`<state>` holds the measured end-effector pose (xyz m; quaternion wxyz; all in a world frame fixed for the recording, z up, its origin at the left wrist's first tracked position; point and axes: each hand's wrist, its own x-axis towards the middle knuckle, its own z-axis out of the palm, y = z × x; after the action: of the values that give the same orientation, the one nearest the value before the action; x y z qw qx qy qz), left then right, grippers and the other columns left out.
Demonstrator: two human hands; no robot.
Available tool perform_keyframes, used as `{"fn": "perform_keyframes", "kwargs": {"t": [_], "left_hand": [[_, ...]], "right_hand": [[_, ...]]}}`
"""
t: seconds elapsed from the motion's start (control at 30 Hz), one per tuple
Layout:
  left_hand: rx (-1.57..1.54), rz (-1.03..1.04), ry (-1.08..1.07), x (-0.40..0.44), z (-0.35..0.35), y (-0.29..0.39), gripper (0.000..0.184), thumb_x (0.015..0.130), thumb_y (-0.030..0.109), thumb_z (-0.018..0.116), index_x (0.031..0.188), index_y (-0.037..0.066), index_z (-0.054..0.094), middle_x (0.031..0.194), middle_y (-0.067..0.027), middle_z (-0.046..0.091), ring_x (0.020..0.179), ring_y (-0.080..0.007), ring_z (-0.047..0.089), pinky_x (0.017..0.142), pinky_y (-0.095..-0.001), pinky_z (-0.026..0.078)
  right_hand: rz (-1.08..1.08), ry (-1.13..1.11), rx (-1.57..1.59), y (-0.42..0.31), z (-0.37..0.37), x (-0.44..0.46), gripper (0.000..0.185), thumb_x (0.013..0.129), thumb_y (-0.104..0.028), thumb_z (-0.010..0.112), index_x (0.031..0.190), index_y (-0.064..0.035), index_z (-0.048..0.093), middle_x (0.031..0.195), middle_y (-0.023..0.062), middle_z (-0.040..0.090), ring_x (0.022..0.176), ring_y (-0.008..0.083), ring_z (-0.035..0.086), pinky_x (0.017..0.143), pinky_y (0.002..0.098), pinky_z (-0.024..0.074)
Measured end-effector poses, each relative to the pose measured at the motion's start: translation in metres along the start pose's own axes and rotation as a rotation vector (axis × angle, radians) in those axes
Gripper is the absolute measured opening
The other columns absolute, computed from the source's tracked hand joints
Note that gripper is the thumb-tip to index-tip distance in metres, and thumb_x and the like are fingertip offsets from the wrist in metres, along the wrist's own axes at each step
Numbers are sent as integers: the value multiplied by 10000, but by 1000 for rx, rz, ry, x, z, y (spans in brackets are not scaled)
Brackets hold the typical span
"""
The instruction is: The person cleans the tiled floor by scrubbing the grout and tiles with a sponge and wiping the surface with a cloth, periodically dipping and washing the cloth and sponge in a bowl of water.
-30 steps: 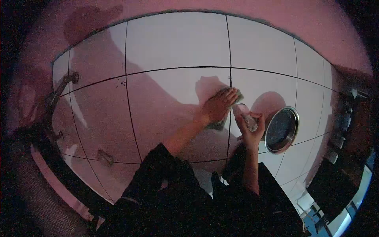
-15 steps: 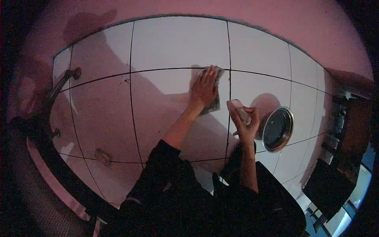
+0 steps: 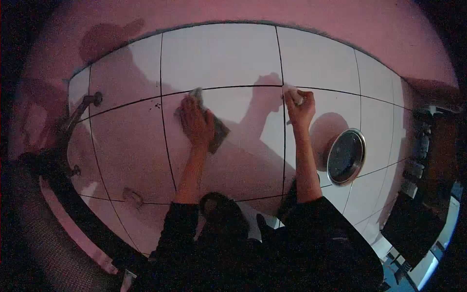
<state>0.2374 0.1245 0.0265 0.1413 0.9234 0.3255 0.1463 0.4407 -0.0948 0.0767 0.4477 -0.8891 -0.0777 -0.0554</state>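
Left hand (image 3: 197, 121): palm down, fingers stretched flat over the cloth.
Cloth (image 3: 221, 134): grey-green, on the tiles (image 3: 219, 56) under left hand; one corner pokes past the fingertips, another sticks out on the thumb side.
Right hand (image 3: 302, 111): thumb and fingers clamped on a pale object (image 3: 296, 96); can't tell what it is.
Metal dish (image 3: 359, 163): round, shiny rim, dark inside, right of right forearm, apart from it.

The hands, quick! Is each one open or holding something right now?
Left hand: open, laid over a grey-green cloth on the tiles.
Right hand: closed, holding a small pale object; what it is cannot be told.
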Motion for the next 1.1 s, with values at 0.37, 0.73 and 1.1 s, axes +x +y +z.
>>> {"fn": "perform_keyframes", "kwargs": {"t": [0.37, 0.73, 1.1], "left_hand": [[14, 185, -104, 20, 16, 21, 619, 852, 231, 518, 1382, -15, 315, 1486, -181, 231, 1384, -337, 190, 1127, -464, 142], [-160, 671, -259, 7, 52, 167, 544, 913, 237, 435, 1403, 30, 320, 1487, -125, 259, 1381, -249, 225, 1139, -403, 165], [-201, 623, -707, -96, -4, 114, 607, 845, 198, 523, 1399, 55, 318, 1489, -125, 258, 1372, -285, 250, 1099, -462, 239]], "right_hand": [[141, 77, 344, 40, -59, -39, 350, 728, -169, 798, 908, 7, 554, 885, 104, 610, 798, 148, 580, 686, 290, 506], [286, 84, 274, 37, -101, -54, 338, 730, -122, 794, 912, 0, 537, 860, 75, 584, 822, 154, 571, 684, 279, 501], [-238, -244, -296, -7, -35, -16, 392, 677, -203, 764, 924, -54, 499, 905, 153, 524, 732, 383, 587, 602, 456, 511]]}}
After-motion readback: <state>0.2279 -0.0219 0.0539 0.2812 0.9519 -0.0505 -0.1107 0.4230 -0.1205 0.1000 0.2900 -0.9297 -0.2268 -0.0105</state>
